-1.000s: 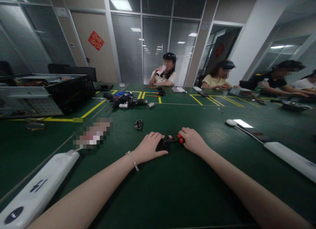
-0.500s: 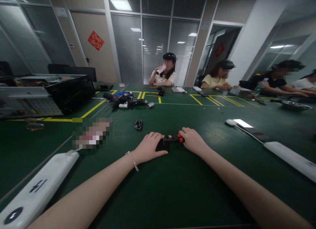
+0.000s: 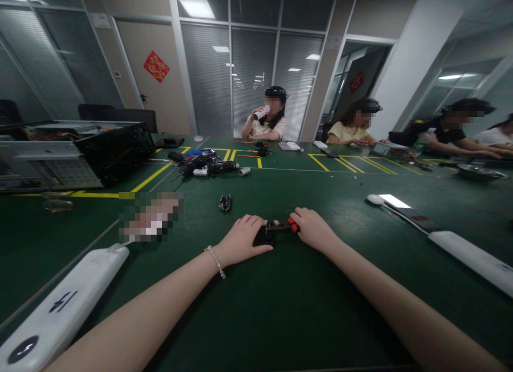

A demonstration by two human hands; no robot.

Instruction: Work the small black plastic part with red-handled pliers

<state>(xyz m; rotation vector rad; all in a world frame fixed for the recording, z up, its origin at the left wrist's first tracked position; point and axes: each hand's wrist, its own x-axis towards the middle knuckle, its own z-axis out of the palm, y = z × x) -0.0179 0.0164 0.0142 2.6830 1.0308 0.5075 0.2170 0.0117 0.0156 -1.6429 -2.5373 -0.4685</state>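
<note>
My left hand [image 3: 241,237] is closed on a small black part [image 3: 263,238] on the green table, its thumb along the near side and its fingers over the far side. Much of that part is hidden by the hand. From the right, my right hand [image 3: 315,229] grips the red handles of a pair of pliers [image 3: 285,227]. The dark jaws reach to the top of the black part; whether they are clamped on it I cannot make out. Beyond my left hand lies a small black-and-silver piece [image 3: 225,202].
An open computer case [image 3: 88,161] stands at the left. A pile of black tools [image 3: 204,163] lies farther back. White power banks flank my arms, one at the left [image 3: 66,308] and one at the right [image 3: 473,257]. Several people sit across the table, one drinking from a cup.
</note>
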